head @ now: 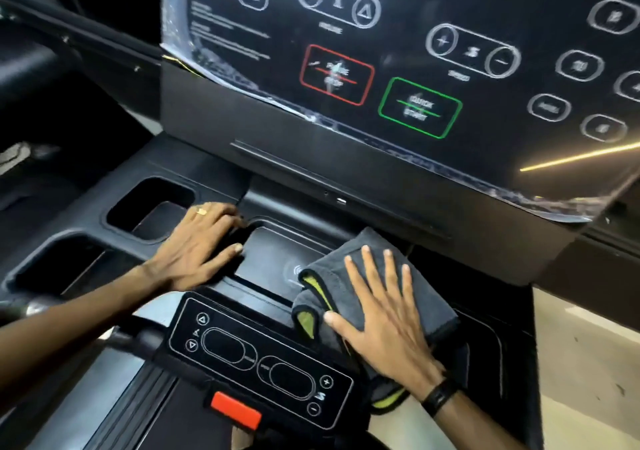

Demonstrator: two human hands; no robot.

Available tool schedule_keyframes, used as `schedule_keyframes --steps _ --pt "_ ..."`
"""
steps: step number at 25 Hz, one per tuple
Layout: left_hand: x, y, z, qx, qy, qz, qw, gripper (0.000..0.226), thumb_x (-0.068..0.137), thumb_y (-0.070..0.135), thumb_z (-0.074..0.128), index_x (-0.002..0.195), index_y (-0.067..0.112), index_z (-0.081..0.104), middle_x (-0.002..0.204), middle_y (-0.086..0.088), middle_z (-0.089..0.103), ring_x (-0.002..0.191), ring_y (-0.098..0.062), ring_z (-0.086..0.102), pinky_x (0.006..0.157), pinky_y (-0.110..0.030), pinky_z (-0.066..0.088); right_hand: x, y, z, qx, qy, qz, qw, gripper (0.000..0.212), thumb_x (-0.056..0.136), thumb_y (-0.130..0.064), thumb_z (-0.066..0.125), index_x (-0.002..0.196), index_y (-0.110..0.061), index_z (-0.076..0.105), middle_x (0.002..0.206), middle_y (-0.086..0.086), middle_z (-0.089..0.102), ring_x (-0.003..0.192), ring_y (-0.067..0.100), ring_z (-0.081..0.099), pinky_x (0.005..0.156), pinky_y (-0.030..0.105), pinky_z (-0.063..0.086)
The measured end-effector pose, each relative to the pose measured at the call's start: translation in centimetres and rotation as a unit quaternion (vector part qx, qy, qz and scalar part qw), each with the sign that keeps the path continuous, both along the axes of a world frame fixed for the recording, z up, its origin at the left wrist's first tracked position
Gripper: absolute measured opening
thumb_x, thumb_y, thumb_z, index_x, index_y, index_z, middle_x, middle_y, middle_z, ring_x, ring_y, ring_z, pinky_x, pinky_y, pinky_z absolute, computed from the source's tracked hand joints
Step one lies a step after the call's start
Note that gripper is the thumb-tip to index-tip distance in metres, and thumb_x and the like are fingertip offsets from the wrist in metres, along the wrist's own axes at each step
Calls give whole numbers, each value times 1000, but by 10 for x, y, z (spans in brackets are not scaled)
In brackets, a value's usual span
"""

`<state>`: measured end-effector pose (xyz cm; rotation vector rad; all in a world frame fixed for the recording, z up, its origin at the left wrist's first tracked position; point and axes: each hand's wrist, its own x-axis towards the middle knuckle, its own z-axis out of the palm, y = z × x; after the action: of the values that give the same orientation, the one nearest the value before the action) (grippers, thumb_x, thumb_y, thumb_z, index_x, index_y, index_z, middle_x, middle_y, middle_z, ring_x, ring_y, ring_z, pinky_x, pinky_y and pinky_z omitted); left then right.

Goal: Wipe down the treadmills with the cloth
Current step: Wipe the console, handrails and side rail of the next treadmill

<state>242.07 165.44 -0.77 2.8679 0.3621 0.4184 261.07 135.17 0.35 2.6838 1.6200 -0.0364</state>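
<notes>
A folded grey cloth (363, 259) with a yellow-green inner side lies on the black treadmill console tray (277, 255), at its right part. My right hand (384, 314) presses flat on the cloth with fingers spread and straight. My left hand (197, 245) rests on the tray's left edge, fingers loosely bent over the ridge beside the cup holders, holding nothing. The big touch panel (398, 51) with red and green buttons rises behind the tray.
Two deep cup holders (149, 207) sit left of my left hand. A small control pad (259, 359) with a red safety clip (235, 410) lies in front of the tray. A handlebar (41, 307) runs at lower left. Pale floor shows at the right.
</notes>
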Motion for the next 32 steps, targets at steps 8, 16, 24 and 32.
schedule_keyframes --steps 8,16,24,32 --pt "-4 -7 5 -39 -105 61 992 44 95 44 39 111 9 61 121 -7 57 116 -27 52 104 -43 29 3 114 10 -12 -6 85 996 97 89 -83 26 162 -23 8 170 -1 -3 151 30 9 122 50 9" --pt "-8 -6 7 -58 -126 85 987 48 94 47 41 115 9 60 126 -4 56 121 -25 50 108 -32 21 -28 234 4 -12 -47 226 973 88 86 -62 36 160 -17 20 169 7 12 156 25 2 125 44 0" --pt "-9 -3 0 -72 -144 71 984 45 94 45 38 116 10 56 122 -5 55 117 -23 49 110 -37 17 23 85 8 -1 -44 131 990 80 98 -71 29 162 -29 6 169 -7 -5 155 15 -9 126 41 -5" --pt "-8 -3 -3 -102 -185 84 974 48 94 44 37 114 7 59 117 -7 58 112 -20 51 110 -37 16 34 28 9 -34 3 60 998 83 97 -74 21 162 -27 1 170 -2 -1 156 21 -5 125 47 -2"
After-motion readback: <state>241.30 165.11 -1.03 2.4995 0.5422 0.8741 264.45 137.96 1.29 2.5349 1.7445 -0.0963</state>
